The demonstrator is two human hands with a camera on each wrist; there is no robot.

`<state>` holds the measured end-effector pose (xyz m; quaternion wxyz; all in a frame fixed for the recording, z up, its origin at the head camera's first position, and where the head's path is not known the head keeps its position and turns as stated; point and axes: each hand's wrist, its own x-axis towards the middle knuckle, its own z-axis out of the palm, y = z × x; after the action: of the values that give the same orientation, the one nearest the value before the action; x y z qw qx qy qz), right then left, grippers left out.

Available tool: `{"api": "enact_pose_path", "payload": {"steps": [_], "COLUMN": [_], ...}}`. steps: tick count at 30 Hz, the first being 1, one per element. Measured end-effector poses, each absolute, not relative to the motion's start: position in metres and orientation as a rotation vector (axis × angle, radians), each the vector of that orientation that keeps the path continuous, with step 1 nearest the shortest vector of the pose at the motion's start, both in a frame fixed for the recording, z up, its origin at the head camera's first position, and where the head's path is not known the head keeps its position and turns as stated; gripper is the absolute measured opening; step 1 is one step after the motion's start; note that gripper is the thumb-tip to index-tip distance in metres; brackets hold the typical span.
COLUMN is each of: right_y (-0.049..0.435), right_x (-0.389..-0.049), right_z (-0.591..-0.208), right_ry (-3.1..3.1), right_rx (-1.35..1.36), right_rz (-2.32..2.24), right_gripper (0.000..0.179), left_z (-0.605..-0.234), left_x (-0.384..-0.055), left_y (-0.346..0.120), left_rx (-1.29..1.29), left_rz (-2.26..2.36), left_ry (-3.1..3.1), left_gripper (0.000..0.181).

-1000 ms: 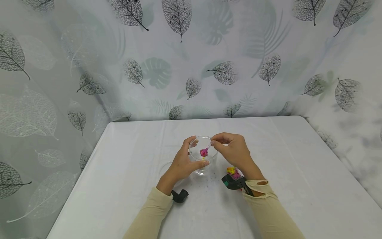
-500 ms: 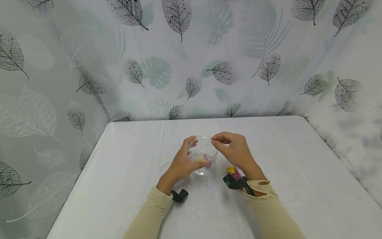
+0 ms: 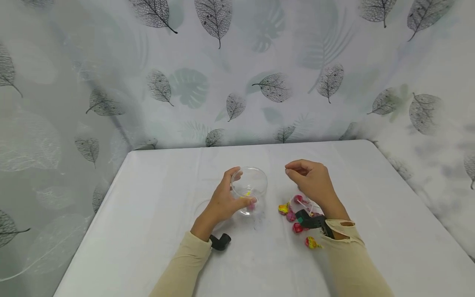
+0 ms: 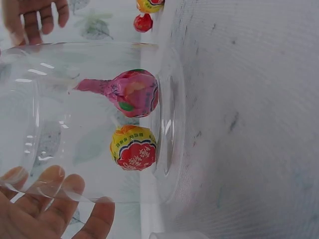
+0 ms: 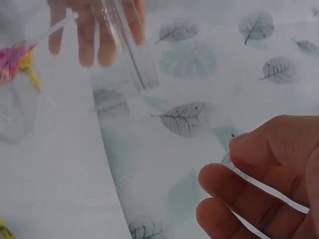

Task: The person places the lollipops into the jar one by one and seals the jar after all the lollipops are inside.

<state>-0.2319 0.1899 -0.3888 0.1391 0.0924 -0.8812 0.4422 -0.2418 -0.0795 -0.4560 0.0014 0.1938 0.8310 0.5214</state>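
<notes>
Jar (image 3: 251, 184) looks light, stiff and slippery, so we grip it best round its sides, as our left hand (image 3: 224, 201) does, while our right hand (image 3: 312, 180) holds nothing.

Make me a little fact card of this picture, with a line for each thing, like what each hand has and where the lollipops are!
Left hand: holding a clear jar
Right hand: holding nothing, fingers loosely bent
Lollipops seen in jar: one pink, one yellow-and-red
Loose lollipops: yellow, pink and red, below the right hand
Table: white
Background: leaf-patterned cloth
</notes>
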Motion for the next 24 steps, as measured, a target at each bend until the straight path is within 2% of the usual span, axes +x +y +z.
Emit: {"api": "enact_pose_path", "payload": {"steps": [13,24], "right_y": [0.237,0.254], "right_x": [-0.231,-0.234], "right_z": [-0.423,-0.448], "right_ry": [-2.922,-3.162], "right_rx": [0.046,-0.142], "right_rz": [1.015,0.893], "right_gripper": [0.02,0.021], "left_z": [-0.453,-0.459], "left_x": [-0.24,-0.242], "left_y": [-0.082,-0.078], "left_rx": [0.568,0.587], "left_rz": [1.648,1.662], "left_ry": [2.592,2.582], "left_gripper": [0.098,0.096]}}
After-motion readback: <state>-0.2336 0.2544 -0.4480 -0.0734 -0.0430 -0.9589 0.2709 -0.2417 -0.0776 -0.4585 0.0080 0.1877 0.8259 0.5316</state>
